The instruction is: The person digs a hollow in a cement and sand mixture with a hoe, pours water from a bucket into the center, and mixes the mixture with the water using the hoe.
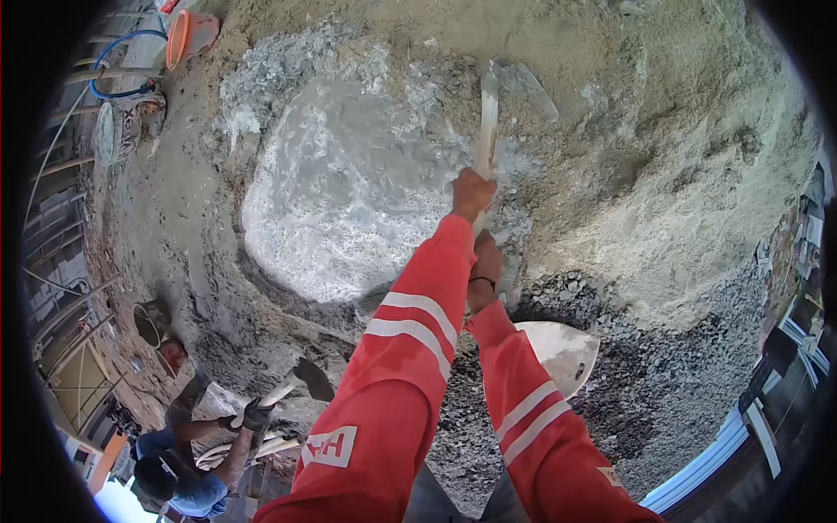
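Both my hands are wrapped round a pale wooden handle (489, 113) of a tool whose blade (530, 90) lies at the edge of wet material at the top centre. My left hand (472, 193) grips it higher up, at the right side of a grey, foamy puddle (349, 192). Just below, my right hand (486, 263), with a dark band at the wrist, closes round the lower part. Red sleeves with white stripes cover my arms.
A white curved object (558, 353) lies on dark gravel (663, 383) below right. Sand (689, 200) spreads at right. Lower left, a gloved person (187, 466) holds a shovel (305, 382). An orange bucket (193, 37), blue hose (105, 70) and sack (119, 131) stand upper left.
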Motion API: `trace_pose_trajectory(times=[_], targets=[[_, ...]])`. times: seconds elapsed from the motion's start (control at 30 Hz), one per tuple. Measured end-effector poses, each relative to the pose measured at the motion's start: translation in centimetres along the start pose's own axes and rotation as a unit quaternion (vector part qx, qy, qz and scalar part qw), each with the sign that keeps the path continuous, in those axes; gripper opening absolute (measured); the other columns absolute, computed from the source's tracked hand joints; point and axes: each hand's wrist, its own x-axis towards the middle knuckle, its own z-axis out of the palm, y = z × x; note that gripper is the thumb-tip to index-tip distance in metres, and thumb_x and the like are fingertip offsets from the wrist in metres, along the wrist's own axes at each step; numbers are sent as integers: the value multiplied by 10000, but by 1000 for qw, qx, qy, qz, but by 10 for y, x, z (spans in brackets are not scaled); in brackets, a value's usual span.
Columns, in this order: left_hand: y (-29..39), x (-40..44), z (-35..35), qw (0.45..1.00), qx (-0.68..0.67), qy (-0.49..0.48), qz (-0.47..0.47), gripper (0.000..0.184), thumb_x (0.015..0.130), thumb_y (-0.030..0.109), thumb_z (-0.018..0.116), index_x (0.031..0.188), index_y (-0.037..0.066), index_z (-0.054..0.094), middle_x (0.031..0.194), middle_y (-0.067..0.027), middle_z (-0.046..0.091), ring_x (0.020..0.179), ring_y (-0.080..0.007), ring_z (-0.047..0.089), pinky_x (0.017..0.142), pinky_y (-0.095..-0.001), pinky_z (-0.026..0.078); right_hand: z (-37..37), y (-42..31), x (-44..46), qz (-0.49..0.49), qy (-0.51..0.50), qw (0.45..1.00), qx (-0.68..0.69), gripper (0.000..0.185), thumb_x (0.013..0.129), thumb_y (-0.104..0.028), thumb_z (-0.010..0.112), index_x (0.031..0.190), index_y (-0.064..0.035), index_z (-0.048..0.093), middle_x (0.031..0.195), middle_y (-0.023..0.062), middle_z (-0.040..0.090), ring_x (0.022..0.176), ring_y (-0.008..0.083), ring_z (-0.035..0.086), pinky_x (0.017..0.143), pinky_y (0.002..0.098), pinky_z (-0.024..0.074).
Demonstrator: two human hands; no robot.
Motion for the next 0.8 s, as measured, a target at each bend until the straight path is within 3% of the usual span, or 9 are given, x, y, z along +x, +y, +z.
trace_pose_trajectory(times=[0.23,0.3,0.4,0.47,0.53,0.63,0.7,0.73,0.8], targets=[[-31,-141,-17,997,56,35,38,483,705,179,660,1103,-71,549,942,-301,635,917,-434,628,845,-449,507,14,56,-122,-30,51,989,133,495,699,-406,761,972,-38,572,828,186,673,823,374,663,666,437,522],[-53,-169,-9,989,76,80,95,493,706,168,659,1132,-52,548,922,-301,637,903,-426,633,832,-450,513,19,69,-148,-22,67,983,171,502,691,-404,771,969,-34,577,813,181,671,810,372,667,654,425,525],[-47,-191,0,988,53,79,123,487,711,152,656,1145,-38,545,889,-292,641,878,-402,650,803,-429,522,14,82,-160,-63,76,952,290,494,699,-302,785,1050,-10,595,824,165,679,800,309,690,656,379,529],[3,-190,-1,990,-17,9,138,472,738,157,646,1150,-45,534,825,-258,648,775,-363,670,716,-406,532,3,88,-136,-64,76,947,305,489,704,-258,785,1072,-2,590,845,165,682,812,278,691,672,366,529],[48,-170,5,985,-114,-125,37,415,770,161,628,1123,-39,543,737,-202,645,667,-328,666,620,-396,522,-21,80,-95,-79,73,943,315,439,721,-155,759,1086,13,582,879,166,684,844,229,687,704,351,527],[74,-136,24,985,-104,-79,112,363,789,166,627,1079,-38,549,664,-160,634,594,-334,652,555,-401,510,-54,56,-56,-77,15,924,375,356,750,-90,718,1060,23,583,874,146,683,842,205,678,707,346,527],[64,-124,32,991,-11,-34,126,371,778,182,643,1064,-36,553,750,-206,645,709,-366,666,629,-424,525,-52,57,-61,-68,-37,898,433,318,765,-83,702,1040,26,586,856,126,682,818,198,674,694,343,528],[34,-119,38,992,-17,-26,122,371,778,182,643,1064,-36,553,750,-206,645,709,-366,666,629,-424,525,-35,70,-72,-17,-58,882,467,288,781,-119,702,1009,20,593,833,102,676,780,185,664,669,331,526],[-32,-115,51,988,133,33,73,384,739,253,685,980,-31,592,795,-243,652,735,-378,656,690,-432,517,-22,82,-96,76,-106,848,514,265,797,-156,700,976,13,601,810,77,669,739,171,653,643,318,523]])
